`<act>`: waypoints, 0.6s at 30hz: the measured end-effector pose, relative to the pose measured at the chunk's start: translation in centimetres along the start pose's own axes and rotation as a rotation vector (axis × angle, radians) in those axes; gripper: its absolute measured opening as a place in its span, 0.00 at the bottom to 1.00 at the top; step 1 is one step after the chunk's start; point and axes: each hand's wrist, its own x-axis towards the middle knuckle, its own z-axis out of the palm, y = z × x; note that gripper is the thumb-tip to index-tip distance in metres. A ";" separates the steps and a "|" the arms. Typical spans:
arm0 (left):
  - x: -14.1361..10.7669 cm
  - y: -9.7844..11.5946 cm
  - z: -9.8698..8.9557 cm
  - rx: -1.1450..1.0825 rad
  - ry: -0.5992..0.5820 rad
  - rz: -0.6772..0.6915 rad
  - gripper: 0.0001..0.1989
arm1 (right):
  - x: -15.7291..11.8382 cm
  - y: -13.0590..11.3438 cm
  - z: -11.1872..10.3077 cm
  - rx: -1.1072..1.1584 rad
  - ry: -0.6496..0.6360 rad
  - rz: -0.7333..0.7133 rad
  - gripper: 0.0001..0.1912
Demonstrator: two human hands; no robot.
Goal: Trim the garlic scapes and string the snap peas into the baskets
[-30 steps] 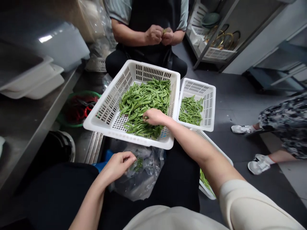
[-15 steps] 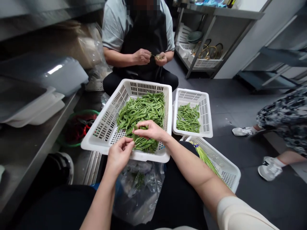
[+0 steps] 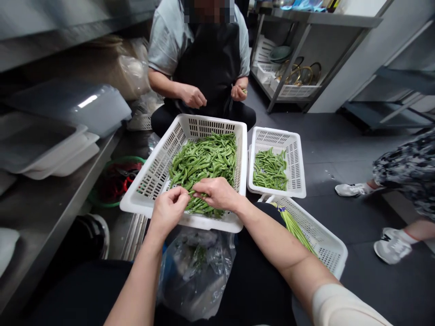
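My left hand [image 3: 170,207] is pinched over the near rim of a large white slotted basket [image 3: 149,210], closed on one end of a green pea pod [image 3: 190,192]. Just to its right, my right hand [image 3: 219,194] has its fingers closed at the pod's other end, with several more pods seeming to be tucked under the fingers. Below and beyond both hands, a heap of green pea pods [image 3: 207,156] fills much of the basket. My fingers cover most of the held pod.
Another person [image 3: 210,59] in a dark apron sits across the basket, holding something small. On the right are a smaller basket of pods [image 3: 295,158] and a basket with long green stalks [image 3: 335,246]. A plastic bag [image 3: 200,280] lies below; a steel shelf [image 3: 68,217] runs along the left.
My right hand has lowered and come closer to my left hand, its fingers now closed. The other person's hands have moved apart. The whole view has shifted slightly.
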 end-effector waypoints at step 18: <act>-3.8 -2.3 -2.3 -0.108 -0.330 -0.157 0.10 | 0.7 0.0 -0.8 1.295 0.273 0.433 0.20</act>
